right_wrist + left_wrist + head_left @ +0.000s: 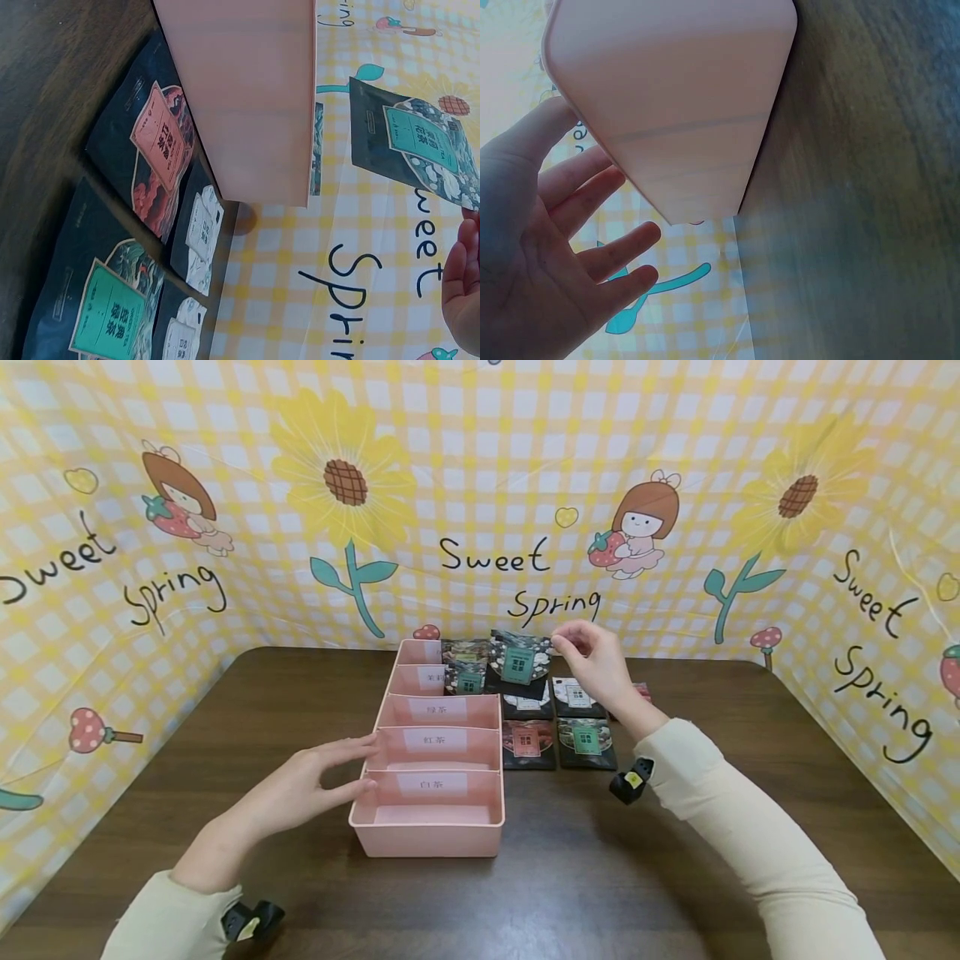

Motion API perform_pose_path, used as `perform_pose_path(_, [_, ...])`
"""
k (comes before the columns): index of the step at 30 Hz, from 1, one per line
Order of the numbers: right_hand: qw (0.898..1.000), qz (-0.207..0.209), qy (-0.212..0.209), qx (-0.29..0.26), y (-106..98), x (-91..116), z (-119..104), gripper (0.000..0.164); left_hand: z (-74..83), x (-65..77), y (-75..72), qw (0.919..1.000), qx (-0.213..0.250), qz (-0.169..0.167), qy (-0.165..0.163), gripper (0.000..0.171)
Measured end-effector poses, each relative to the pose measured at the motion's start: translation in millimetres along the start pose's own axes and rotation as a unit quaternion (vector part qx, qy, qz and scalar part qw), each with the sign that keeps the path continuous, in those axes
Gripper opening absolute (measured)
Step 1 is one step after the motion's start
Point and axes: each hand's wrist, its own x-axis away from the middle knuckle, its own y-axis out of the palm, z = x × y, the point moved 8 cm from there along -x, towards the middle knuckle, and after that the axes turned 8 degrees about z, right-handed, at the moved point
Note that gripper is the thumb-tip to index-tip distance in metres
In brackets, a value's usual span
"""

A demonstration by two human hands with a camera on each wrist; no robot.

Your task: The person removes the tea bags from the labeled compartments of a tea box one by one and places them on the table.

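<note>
My right hand [600, 664] pinches a tea sachet [517, 662] by its upper right corner. This sachet is black with a teal label and white flowers, and it hangs upright just right of the box's far end. In the right wrist view the same tea sachet [420, 139] is raised above the box's rim, fingertips at its corner. With fingers spread and fairly straight, my left hand [288, 789] touches the left rim of a long pink divided box [427, 842]. Two sachets [467, 672] stand in the box's far compartments, one behind the other.
Right of the box lie more tea sachets: one with a red label [528, 743], one with a green label [587, 742], and white-labelled ones [576, 693] behind them. Paper labels [433, 741] mark the box's dividers. A checked cloth [480, 510] walls the wooden table's [300, 877] back and sides.
</note>
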Motion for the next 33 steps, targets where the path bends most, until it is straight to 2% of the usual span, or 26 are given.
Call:
perform_pose_path(7, [1.000, 0.006, 0.007, 0.003, -11, 4, 4, 0.018, 1.0, 0.2, -0.7, 1.0000, 0.001, -0.001, -0.002, 0.050])
perform_pose_path(23, [0.999, 0.039, -0.011, 0.019, -40, 14, 13, 0.018, 0.8, 0.1, -0.8, 1.0000, 0.002, 0.001, -0.005, 0.050])
perform_pose_path(33, [0.999, 0.040, -0.005, 0.024, -54, 21, 17, 0.019, 1.1, 0.2, -0.7, 1.0000, 0.000, 0.002, -0.002, 0.050])
